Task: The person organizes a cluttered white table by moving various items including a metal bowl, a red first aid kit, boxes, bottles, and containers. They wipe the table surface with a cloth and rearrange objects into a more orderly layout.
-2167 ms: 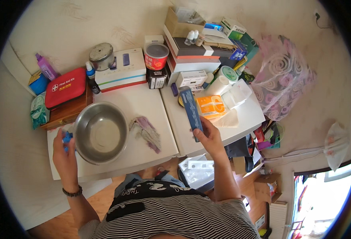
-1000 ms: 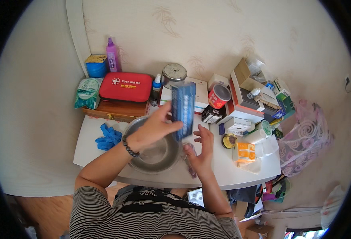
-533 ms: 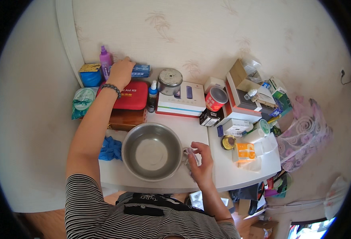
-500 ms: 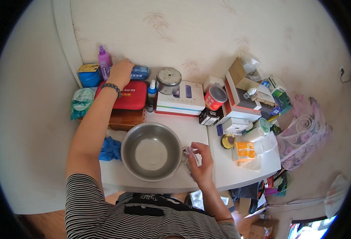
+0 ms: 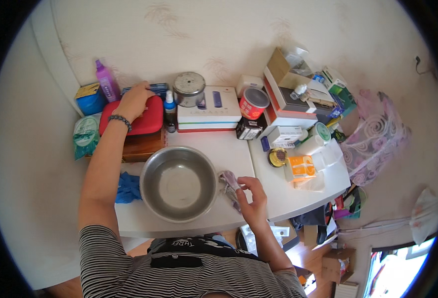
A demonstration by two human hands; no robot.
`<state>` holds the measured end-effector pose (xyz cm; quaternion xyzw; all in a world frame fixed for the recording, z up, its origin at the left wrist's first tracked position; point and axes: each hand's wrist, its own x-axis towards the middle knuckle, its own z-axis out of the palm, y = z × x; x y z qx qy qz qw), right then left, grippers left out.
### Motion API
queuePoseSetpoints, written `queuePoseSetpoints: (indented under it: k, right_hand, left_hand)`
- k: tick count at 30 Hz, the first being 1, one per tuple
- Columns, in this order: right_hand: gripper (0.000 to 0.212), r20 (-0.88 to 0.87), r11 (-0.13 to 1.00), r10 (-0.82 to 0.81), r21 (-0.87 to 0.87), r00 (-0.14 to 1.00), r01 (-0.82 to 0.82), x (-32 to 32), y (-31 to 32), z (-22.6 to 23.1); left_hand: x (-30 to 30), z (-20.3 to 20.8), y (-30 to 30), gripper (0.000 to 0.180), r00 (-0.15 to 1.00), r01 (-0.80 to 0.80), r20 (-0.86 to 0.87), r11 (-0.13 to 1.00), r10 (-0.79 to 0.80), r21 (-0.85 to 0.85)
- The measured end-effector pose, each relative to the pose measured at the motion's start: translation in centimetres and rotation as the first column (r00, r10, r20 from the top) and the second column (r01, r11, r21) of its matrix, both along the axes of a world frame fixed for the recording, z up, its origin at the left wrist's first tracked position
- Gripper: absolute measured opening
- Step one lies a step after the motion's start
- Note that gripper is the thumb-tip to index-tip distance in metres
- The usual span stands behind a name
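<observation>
My left hand (image 5: 135,102) reaches to the back left, over the rear part of a red zippered first aid case (image 5: 152,117). Its fingertips are close to a flat blue box (image 5: 158,89) behind the case. The fingers are foreshortened, so any grip is hard to make out. My right hand (image 5: 253,201) hovers at the right of a metal basin (image 5: 179,184), thumb and curled fingers apart. A crumpled, pale purple strip, perhaps cloth or plastic (image 5: 230,180), lies beside its fingertips; whether they touch is unclear. The basin seems to hold shallow clear liquid.
Crumpled blue gloves (image 5: 129,188) lie left of the basin. A wooden box (image 5: 142,145) supports the red case. Along the wall stand a purple spray bottle (image 5: 107,82), a small blue bottle (image 5: 170,111), a round tin (image 5: 189,88) and white boxes (image 5: 209,116). Medicine packages (image 5: 301,168) crowd the right.
My left hand has drawn back slightly from the blue box, over the red case. The purple strip shows more clear of my right fingers. The whole view has shifted, moving the table leftward.
</observation>
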<state>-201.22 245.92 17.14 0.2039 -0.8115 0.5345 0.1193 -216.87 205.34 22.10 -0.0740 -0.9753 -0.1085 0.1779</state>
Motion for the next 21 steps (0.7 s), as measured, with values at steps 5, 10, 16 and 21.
queuePoseSetpoints:
  k: [5,10,16,21]
  right_hand:
    - [0.027,0.002,1.000,-0.006,-0.023,1.000,0.006,0.2,0.9,0.2]
    - [0.032,-0.026,0.999,-0.047,-0.023,0.999,0.047,0.2,4.1,-1.1]
    - [0.056,-0.156,0.837,-0.463,0.249,0.873,0.488,-2.1,14.8,-1.2]
    - [0.104,-0.149,0.650,-0.548,0.544,0.823,0.531,-4.8,18.1,-3.0]
  left_hand:
    - [-1.0,-1.3,-2.4,0.029,0.995,-0.095,-0.031,0.995,0.094,-0.037]
    - [-1.0,-0.7,-1.2,0.042,0.974,-0.197,0.070,0.955,0.217,-0.223]
    - [2.6,1.7,1.6,0.047,0.964,-0.217,-0.173,0.973,0.201,-0.080]
    - [12.4,5.7,12.2,0.030,0.972,0.104,-0.220,0.990,-0.081,0.096]
